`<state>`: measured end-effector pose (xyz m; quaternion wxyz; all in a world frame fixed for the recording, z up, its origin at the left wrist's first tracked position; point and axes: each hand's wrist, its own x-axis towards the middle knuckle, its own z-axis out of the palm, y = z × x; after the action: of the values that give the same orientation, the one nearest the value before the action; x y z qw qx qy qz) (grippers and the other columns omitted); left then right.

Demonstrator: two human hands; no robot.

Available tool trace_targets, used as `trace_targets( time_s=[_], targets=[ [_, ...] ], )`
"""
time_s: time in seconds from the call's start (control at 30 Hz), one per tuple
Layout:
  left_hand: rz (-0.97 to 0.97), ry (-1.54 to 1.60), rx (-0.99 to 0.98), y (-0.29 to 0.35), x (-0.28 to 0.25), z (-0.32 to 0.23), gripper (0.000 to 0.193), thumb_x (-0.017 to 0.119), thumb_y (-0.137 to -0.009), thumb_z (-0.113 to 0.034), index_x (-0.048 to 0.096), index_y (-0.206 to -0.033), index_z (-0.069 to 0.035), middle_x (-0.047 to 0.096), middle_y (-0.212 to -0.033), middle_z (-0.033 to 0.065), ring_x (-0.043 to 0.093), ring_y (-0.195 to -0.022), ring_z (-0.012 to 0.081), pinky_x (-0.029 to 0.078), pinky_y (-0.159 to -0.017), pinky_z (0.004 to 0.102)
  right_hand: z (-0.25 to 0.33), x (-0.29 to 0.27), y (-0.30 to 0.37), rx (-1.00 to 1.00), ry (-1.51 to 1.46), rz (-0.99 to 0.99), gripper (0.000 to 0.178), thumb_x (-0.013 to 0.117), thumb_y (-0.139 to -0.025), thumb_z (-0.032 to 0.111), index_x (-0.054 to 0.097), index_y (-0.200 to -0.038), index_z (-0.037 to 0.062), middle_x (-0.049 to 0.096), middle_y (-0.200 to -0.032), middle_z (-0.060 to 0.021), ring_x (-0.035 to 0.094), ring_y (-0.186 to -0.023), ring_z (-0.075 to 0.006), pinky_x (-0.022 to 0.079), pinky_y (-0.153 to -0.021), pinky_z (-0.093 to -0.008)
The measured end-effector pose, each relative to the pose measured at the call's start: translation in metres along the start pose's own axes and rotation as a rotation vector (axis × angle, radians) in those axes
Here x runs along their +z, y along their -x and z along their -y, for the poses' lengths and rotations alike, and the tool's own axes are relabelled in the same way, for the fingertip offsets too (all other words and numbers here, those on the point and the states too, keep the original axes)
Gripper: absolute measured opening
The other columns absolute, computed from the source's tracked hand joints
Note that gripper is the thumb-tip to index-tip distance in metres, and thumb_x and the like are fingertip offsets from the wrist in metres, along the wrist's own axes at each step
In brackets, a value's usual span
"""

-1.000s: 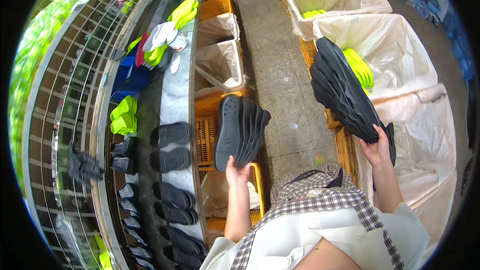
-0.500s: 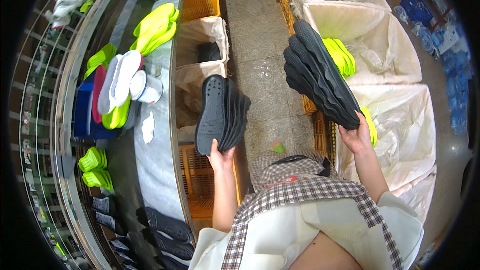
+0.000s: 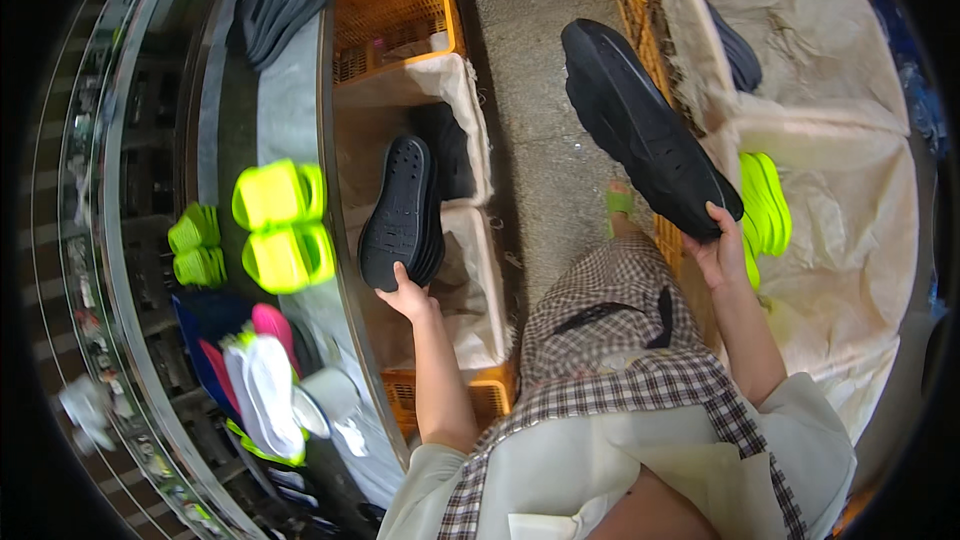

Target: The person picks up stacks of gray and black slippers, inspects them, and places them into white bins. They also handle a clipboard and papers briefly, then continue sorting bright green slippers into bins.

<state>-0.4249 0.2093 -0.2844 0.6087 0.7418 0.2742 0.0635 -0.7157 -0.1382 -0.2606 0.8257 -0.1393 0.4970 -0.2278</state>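
Observation:
My left hand grips the heel end of a stack of black shoe soles, its thumb on the top one, which shows small round holes. The stack is above the cloth-lined crates beside the bench. My right hand is closed round the near end of a second, longer-looking stack of black soles, tilted up and leftward over the aisle. Black pieces lie in the lined crate just beyond the left stack. Bright yellow-green soles rest in the lined bin right of my right hand.
On the metal bench at left lie yellow-green slides, dark grey soles, white soles and a white cup. An orange crate stands farther along. Large cloth-lined bins run along the right; one holds a dark sole.
The view has shifted forward along the aisle, with bench items now lower in the picture. Both hands keep their stacks; the left one is now beside the crate with black pieces.

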Motion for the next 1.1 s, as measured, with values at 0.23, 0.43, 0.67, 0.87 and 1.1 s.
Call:
trace_targets(
  time_s=[0.23,0.43,0.67,0.87,1.1],
  targets=[
    [-0.225,-1.125,0.689,-0.17,0.178,0.011,0.053,0.054,-0.089,-0.033,0.04,-0.133,-0.006,0.058,-0.113,0.023,0.058,-0.1,0.038,0.047,-0.085,0.0422,0.013,0.09,-0.166,-0.238,0.119,-0.02,0.053,0.061,-0.08,0.013,0.041,-0.128,0.0006,0.052,-0.122,-0.0135,0.056,-0.107,-0.0243,0.051,-0.085,-0.0381],
    [0.24,-1.768,0.647,-0.316,0.318,0.047,0.049,0.055,-0.088,-0.019,0.039,-0.134,-0.022,0.06,-0.106,0.018,0.061,-0.091,0.0329,0.049,-0.079,0.0454,-0.046,0.086,-0.288,-0.184,0.08,-0.106,0.057,0.063,-0.078,0.013,0.04,-0.128,-0.003,0.05,-0.124,-0.0171,0.054,-0.111,-0.0266,0.048,-0.09,-0.0393],
    [0.393,-2.282,0.552,-0.475,0.416,0.136,0.049,0.05,-0.089,-0.017,0.038,-0.136,-0.023,0.059,-0.114,0.0145,0.059,-0.101,0.033,0.049,-0.082,0.044,-0.102,0.054,-0.366,-0.108,0.31,-0.385,0.05,0.062,-0.079,0.023,0.047,-0.121,-0.0009,0.06,-0.11,-0.0089,0.061,-0.093,-0.0186,0.05,-0.076,-0.0294],
    [0.662,-2.103,0.787,-0.502,0.468,0.196,0.048,0.053,-0.088,-0.033,0.044,-0.132,-0.018,0.057,-0.119,0.0165,0.057,-0.108,0.032,0.045,-0.088,0.0453,-0.11,0.023,-0.391,-0.035,0.339,-0.511,0.063,0.064,-0.076,0.031,0.043,-0.126,-0.0017,0.054,-0.121,-0.0141,0.055,-0.108,-0.0268,0.047,-0.09,-0.0384],
    [0.634,-1.245,0.716,-0.506,0.47,0.259,0.068,0.061,-0.083,-0.042,0.038,-0.134,-0.004,0.053,-0.123,0.0213,0.051,-0.113,0.0364,0.041,-0.094,0.0419,-0.109,0.015,-0.398,-0.07,0.292,-0.521,0.05,0.061,-0.082,0.026,0.046,-0.122,0.0005,0.056,-0.119,-0.0121,0.058,-0.104,-0.0245,0.05,-0.086,-0.0358]
  ],
)
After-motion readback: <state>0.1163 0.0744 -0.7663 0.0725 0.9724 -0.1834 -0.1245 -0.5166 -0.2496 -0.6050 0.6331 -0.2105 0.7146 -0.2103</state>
